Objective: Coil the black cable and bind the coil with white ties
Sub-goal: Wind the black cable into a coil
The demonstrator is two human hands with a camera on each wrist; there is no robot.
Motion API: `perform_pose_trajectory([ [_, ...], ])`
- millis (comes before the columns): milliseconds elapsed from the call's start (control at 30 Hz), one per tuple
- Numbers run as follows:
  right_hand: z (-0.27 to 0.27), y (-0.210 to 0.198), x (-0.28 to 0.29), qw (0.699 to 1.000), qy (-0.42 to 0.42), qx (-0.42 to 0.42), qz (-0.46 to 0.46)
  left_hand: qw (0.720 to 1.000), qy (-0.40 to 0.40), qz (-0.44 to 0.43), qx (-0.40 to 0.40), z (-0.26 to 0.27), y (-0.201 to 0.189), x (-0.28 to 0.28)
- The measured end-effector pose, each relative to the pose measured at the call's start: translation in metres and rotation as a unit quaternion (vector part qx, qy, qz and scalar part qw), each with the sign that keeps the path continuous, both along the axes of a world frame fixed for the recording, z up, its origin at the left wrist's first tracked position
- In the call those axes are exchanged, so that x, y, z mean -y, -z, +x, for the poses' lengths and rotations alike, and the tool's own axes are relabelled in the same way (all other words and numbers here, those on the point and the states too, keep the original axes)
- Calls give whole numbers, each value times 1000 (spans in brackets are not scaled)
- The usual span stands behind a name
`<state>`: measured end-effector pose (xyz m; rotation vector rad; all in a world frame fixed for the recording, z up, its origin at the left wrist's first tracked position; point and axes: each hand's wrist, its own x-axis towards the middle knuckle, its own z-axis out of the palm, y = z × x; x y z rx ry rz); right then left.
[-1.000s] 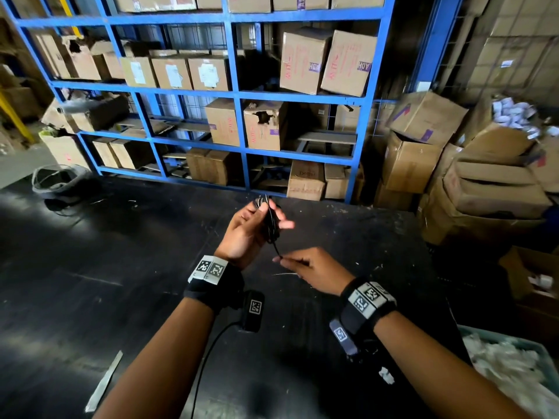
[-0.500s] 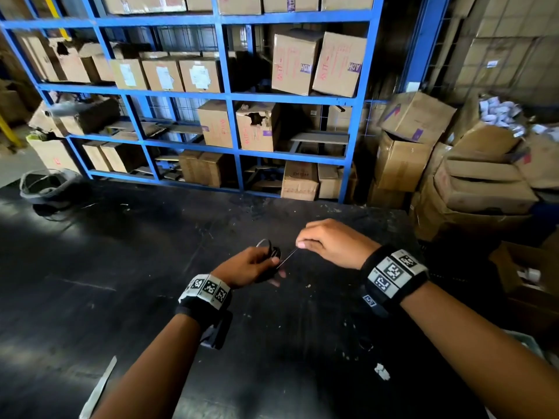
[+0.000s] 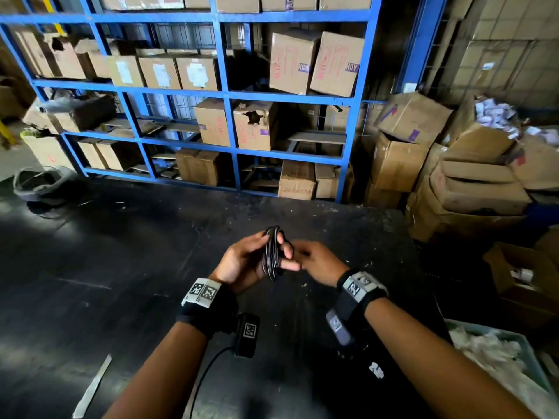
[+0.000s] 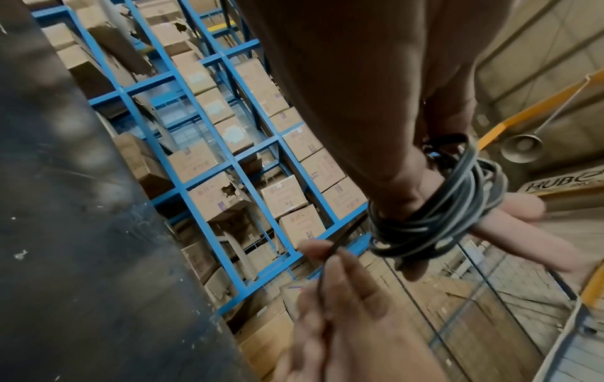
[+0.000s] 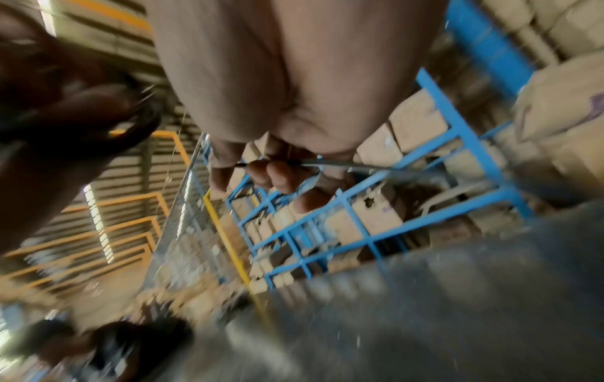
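The black cable [image 3: 271, 255] is wound in several loops round the fingers of my left hand [image 3: 257, 255], whose thumb lies across the coil above the black table. My right hand [image 3: 304, 257] is close on the coil's right. In the left wrist view the coil [image 4: 434, 206] circles the straight fingers, and my right hand [image 4: 330, 261] pinches the free strand [image 4: 341, 240] just below it. The blurred right wrist view has my right fingertips [image 5: 278, 178] pinching the thin cable end [image 5: 343, 164], with the left hand and coil [image 5: 144, 124] at upper left. No white tie is on the coil.
The black table [image 3: 121, 267] has a white strip [image 3: 92, 385] near the lower left and a white scrap [image 3: 376, 370]. A bin of white ties [image 3: 499, 358] stands at lower right. Behind are blue shelving [image 3: 223, 95] and stacked cardboard boxes [image 3: 472, 176].
My right hand has carried the cable's free end up over the far side and back beside the coil, laying another turn. My left hand dipped, then rose again.
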<state>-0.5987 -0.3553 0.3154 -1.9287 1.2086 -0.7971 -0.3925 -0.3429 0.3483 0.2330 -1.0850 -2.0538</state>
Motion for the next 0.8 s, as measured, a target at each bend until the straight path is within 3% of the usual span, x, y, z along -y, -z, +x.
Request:
perform_pose_trajectory([
  [133, 32, 33, -39, 997, -28, -9, 70, 992, -117, -10, 51, 10, 3, 14],
  [233, 39, 33, -53, 992, -79, -95, 26, 979, -194, -20, 52, 11, 8, 21],
  [333, 31, 14, -54, 976, -106, -185, -44, 964, -225, -47, 134, 16, 16, 24],
  [500, 5, -55, -33, 951, -95, -251, -154, 939, -157, -106, 287, 17, 20, 10],
  [600, -6, -82, -17, 935, -99, -294, -175, 952, -109, -107, 265, 13, 20, 6],
  [800, -21, -92, 10, 935, -74, -250, -240, 977, -3, -59, 203, 8, 21, -4],
])
